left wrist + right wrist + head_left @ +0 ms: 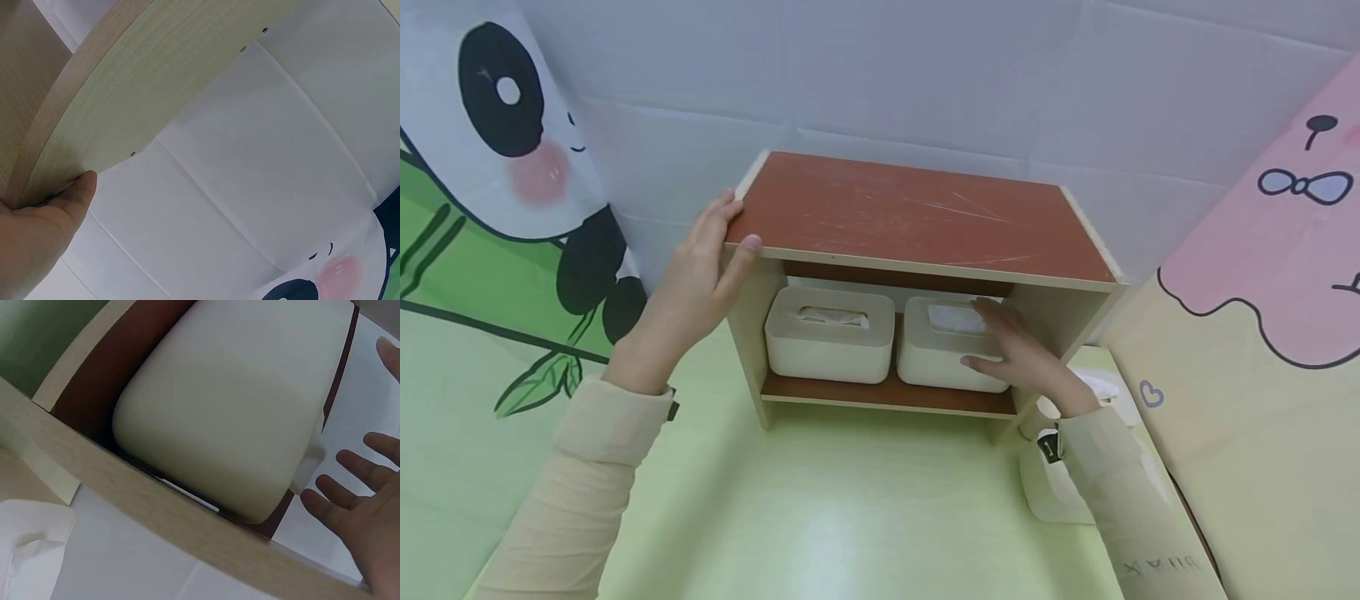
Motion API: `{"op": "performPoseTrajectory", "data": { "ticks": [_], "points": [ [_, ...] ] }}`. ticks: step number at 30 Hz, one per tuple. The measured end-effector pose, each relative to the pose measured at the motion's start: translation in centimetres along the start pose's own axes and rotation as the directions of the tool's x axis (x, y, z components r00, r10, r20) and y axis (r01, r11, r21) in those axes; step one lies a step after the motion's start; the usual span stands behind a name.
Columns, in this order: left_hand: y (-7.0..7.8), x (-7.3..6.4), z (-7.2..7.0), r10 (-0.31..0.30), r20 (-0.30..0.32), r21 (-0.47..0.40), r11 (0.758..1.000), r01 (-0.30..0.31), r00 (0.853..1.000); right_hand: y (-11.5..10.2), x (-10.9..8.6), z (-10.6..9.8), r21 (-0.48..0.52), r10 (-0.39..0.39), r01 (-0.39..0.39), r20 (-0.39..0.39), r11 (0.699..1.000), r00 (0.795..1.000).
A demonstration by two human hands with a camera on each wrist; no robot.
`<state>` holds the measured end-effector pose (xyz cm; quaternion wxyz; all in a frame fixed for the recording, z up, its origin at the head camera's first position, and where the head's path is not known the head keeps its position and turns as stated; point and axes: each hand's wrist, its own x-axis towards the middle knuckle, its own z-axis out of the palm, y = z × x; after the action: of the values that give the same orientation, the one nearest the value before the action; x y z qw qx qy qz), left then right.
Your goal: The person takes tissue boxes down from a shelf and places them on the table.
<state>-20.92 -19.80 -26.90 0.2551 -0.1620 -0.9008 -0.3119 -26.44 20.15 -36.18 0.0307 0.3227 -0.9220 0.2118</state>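
Head view: right hand [1018,354] with fingers [996,318] spread over the right tissue box [951,367] inside the shelf [925,217], touch impossible to tell; left hand [692,283] resting straight-fingered on the shelf's top corner. Left wrist: dark dots [132,154] along the outer side panel [144,94], hidden in the head view. Right wrist: tissue [309,464] just beside the spread fingers.

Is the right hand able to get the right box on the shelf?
Probably yes. The right hand is at the right box, its fingers open, and the shelf has an open front. Nothing seems to block it, though the shelf's side looks close.
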Motion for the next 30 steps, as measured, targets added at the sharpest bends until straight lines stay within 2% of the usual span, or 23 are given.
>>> {"op": "performPoseTrajectory", "data": {
  "ticks": [5, 13, 25, 30],
  "points": [
    [0.0, 0.0, 0.0, -0.001, -0.001, 0.003, 1.000, 0.001, 1.000, 0.5, 1.2, 0.2, -0.012, 0.079, -0.078, 0.034, 0.997, 0.996],
    [0.1, 0.0, -0.1, -0.008, 0.004, 0.002, 1.000, 0.008, 1.000, 1.0, 3.0, 0.4, -0.047, 0.147, -0.143, 0.090, 0.989, 0.985],
    [0.0, 0.0, 0.0, -0.005, 0.006, -0.004, 1.000, 0.006, 1.000, 1.5, 4.1, 0.7, -0.074, 0.181, -0.172, 0.158, 0.982, 0.971],
    [0.0, 0.0, -0.1, -0.008, 0.008, -0.002, 1.000, 0.008, 1.000, 2.0, 4.7, 1.1, -0.112, 0.168, -0.149, 0.177, 0.982, 0.970]
  ]
}}
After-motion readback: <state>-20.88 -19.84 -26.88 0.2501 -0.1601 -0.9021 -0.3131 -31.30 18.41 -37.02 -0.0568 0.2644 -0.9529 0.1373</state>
